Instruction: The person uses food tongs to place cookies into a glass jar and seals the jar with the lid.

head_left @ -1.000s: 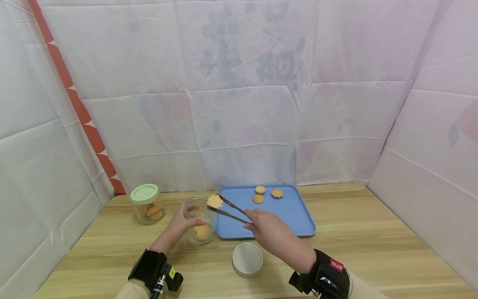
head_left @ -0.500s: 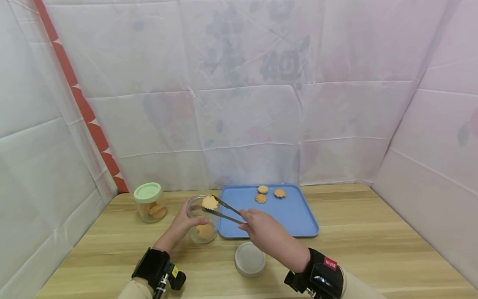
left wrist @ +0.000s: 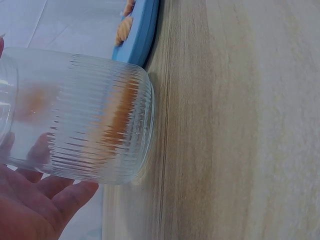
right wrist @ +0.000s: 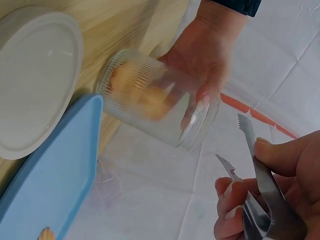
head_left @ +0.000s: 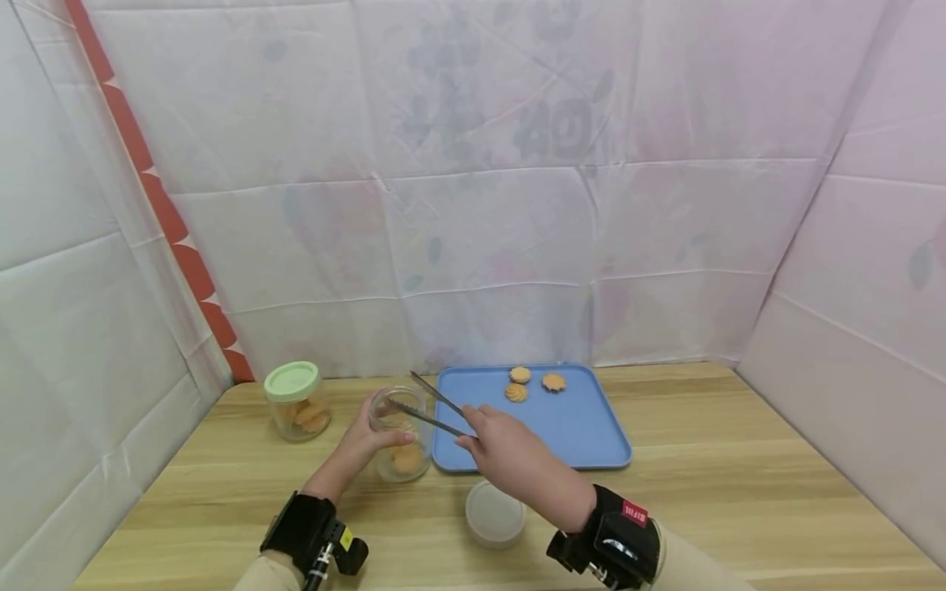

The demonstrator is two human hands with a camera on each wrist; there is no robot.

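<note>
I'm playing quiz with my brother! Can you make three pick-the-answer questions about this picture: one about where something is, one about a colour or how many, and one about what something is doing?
1. Where is the white lid?
A. On the table in front of the tray
B. On the open jar
C. On the tray

2. How many cookies lie on the blue tray?
A. One
B. Three
C. Six

3. What are the tongs holding?
A. A cookie
B. A lid
C. Nothing

Answers:
1. A, it lies flat on the wood, near the right hand.
2. B, three cookies sit at the tray's far end.
3. C, their tips are apart and empty above the open jar, which the left hand holds.
</note>
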